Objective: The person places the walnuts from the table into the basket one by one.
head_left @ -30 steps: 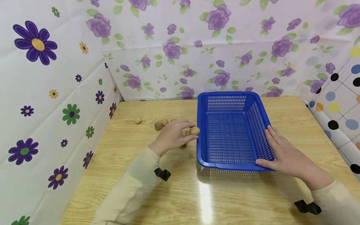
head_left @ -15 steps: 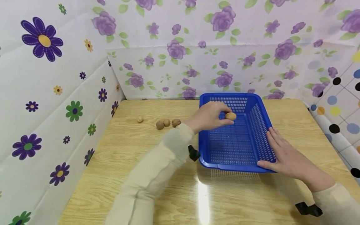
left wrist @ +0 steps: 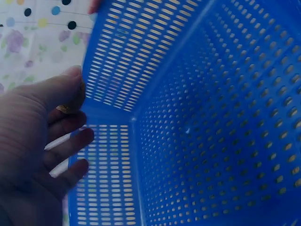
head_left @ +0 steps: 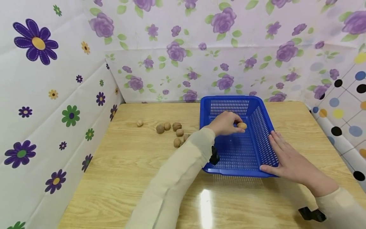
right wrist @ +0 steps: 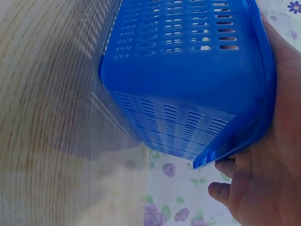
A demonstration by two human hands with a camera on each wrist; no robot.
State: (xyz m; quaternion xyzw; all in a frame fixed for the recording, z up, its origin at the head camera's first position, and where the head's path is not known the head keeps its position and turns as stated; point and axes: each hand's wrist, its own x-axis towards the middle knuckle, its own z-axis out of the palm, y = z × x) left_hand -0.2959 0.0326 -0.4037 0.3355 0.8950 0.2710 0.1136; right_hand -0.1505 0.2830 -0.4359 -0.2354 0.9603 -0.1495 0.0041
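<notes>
Over the inside of the blue plastic basket (head_left: 233, 173), my left hand (head_left: 224, 123) pinches a walnut (head_left: 241, 125) between thumb and fingertips. In the left wrist view that walnut (left wrist: 73, 100) is dark and partly hidden by the thumb, with the other fingers loosely bent below. My right hand (head_left: 291, 160) rests on the basket's near right corner, its fingers straight along the right rim and its thumb on the front rim. The right wrist view shows the basket's outer wall (right wrist: 188, 77) against the right hand (right wrist: 263, 179). No other walnut shows in the visible part of the basket.
Left of the basket several walnuts (head_left: 177, 126) lie in a loose cluster on the wooden table (head_left: 123, 165), some partly behind the left sleeve. One lone walnut (head_left: 139, 123) sits farther left. Flowered sheets (head_left: 160, 51) hang behind and beside the table.
My left hand has carried the walnut rightward from the basket's left rim to over its inside, lately a little lower. The right hand stays on the corner.
</notes>
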